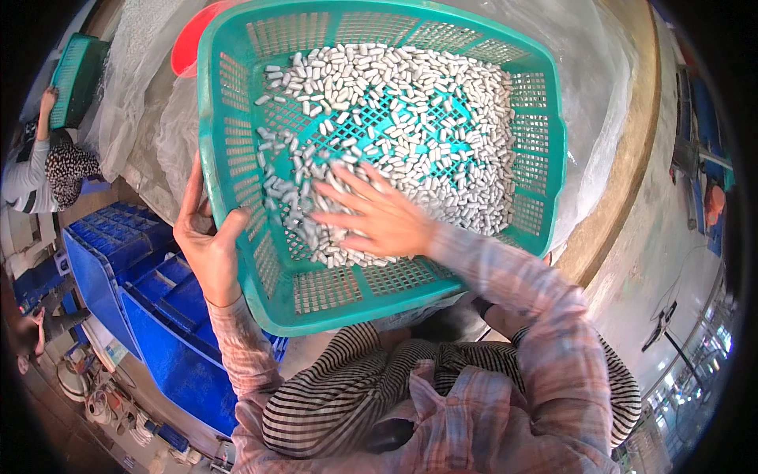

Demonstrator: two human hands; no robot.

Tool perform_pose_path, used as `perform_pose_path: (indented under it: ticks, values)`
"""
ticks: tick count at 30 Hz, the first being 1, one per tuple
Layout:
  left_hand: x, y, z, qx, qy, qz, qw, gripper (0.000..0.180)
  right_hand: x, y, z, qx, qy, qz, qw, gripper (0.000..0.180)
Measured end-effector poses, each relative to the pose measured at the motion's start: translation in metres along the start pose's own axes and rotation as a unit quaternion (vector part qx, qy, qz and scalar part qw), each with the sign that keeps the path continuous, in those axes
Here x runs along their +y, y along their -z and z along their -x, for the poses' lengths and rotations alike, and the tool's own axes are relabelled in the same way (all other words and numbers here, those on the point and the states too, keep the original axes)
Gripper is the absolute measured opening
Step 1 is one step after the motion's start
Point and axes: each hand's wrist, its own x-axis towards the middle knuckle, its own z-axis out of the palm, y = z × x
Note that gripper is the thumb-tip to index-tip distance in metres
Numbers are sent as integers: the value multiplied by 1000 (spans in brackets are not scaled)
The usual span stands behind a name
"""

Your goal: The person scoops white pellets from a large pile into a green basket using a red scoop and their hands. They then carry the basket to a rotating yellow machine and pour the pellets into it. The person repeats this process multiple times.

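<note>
Across the upper middle of the frame, a green basket (316, 324) with slotted sides is seen, its floor strewn with small white capsule-shaped pieces (474, 178). They are packed most thickly along the right side and far edge; toward the middle, the latticed floor is left showing between them. At the basket's lower left, the rim is held by the left hand (209, 245), with the thumb laid at the rim and the fingers stretched along the outside. Inside the basket, left of lower centre, the right hand (387, 221) is held palm down with fingers spread wide over the pieces; its fingertips and the pieces beside them are blurred, and whether any piece is gripped cannot be told.

Behind the basket's upper left corner, a red container (189, 39) is partly hidden. At the right, clear plastic sheeting (588, 71) is spread beside the basket. Blue crates (185, 347) are seen at the lower left. At the far upper left, another green basket (83, 75) is touched by a co-worker's hand (49, 99).
</note>
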Motion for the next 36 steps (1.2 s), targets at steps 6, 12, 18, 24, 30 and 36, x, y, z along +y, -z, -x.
perform_pose_path:
  ticks: [6,12,18,24,30,36]
  values:
    - [-3,5,3,1,5,17,1000,76,81,54,96,34,-267,208,940,63]
    - [-2,0,-2,-18,5,2,1000,76,93,23,-57,360,-279,142,879,68]
    - [3,4,-4,-2,-3,-9,1000,75,-17,-9,-40,24,-27,53,998,63]
    - [1,6,-2,1,4,-3,1000,76,63,43,77,-51,-180,205,961,63]
    - [0,-3,-6,-17,10,3,1000,77,113,24,-7,342,-325,194,860,74]
    - [3,2,-11,-15,9,-16,1000,75,17,0,-43,126,-80,26,988,66]
